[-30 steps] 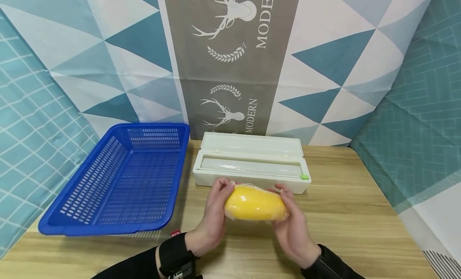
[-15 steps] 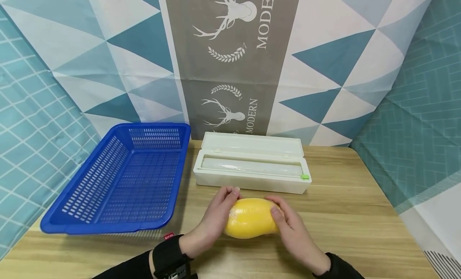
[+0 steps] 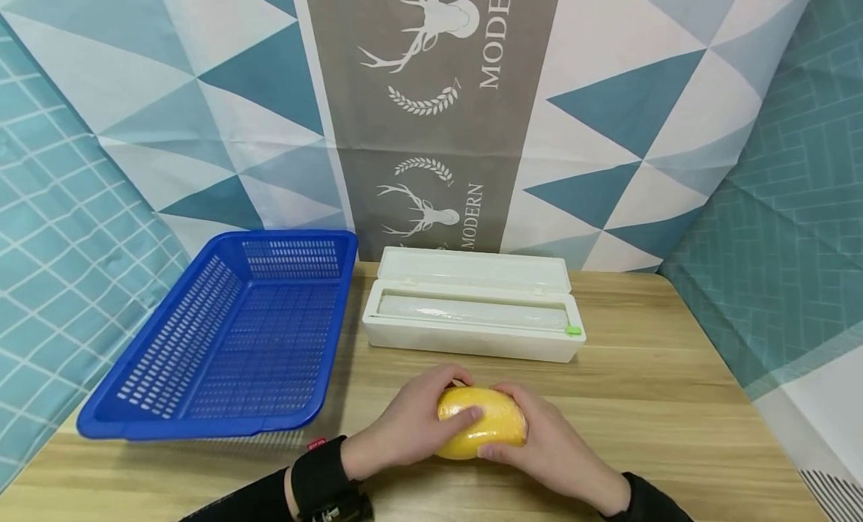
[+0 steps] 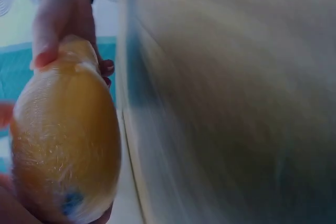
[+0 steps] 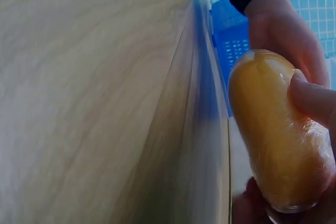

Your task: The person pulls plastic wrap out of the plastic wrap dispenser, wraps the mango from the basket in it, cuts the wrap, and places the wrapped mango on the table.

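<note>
A yellow mango [image 3: 497, 426] wrapped in clear film is held between both hands, close over the table. My left hand [image 3: 413, 423] grips its left end, thumb across the front and fingers curled over the far side. At the other end my right hand [image 3: 554, 441] holds it, thumb low on the near side, fingers behind. Wrinkled, shiny film covers the mango [image 4: 68, 124] in the left wrist view, with a small dark blue patch near the bottom. In the right wrist view, a thumb presses on the side of the mango [image 5: 270, 124].
Behind the hands stands a white cling film box [image 3: 472, 345], its lid raised, with a film roll [image 3: 465, 310] inside and a green slider [image 3: 573, 330] at its right end. To the left is a blue basket [image 3: 202, 430] with slotted walls. Patterned cloth [image 3: 580, 117] hangs behind the wooden table [image 3: 647, 387].
The mango has come nearer to the person and lower, away from the white box. Both hands have shifted their grip, and the left thumb now lies across the mango's front.
</note>
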The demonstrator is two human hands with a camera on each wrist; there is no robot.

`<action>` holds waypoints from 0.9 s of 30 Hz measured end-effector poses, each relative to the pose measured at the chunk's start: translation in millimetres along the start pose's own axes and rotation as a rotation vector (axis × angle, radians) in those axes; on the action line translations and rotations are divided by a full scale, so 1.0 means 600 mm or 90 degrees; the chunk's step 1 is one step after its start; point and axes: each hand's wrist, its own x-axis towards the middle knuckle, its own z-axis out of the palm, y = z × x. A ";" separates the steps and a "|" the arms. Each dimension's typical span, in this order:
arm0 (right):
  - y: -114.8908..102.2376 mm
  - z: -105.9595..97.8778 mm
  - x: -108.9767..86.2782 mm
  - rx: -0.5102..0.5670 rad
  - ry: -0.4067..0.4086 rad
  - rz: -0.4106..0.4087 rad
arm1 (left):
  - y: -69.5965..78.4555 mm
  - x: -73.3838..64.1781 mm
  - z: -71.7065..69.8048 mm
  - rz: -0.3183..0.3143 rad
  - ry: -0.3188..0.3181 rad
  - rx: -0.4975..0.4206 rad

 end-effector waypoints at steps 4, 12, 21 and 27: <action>0.006 0.000 -0.001 -0.071 0.015 -0.006 | -0.004 -0.005 0.005 0.078 -0.032 0.167; 0.015 0.000 0.002 -0.141 0.028 -0.016 | -0.011 -0.003 0.002 0.124 -0.092 0.289; 0.013 -0.007 0.002 -0.186 0.036 -0.042 | -0.007 -0.008 -0.007 0.133 -0.069 0.319; 0.008 -0.015 0.000 -0.234 0.067 -0.052 | -0.002 -0.012 -0.012 0.142 -0.002 0.360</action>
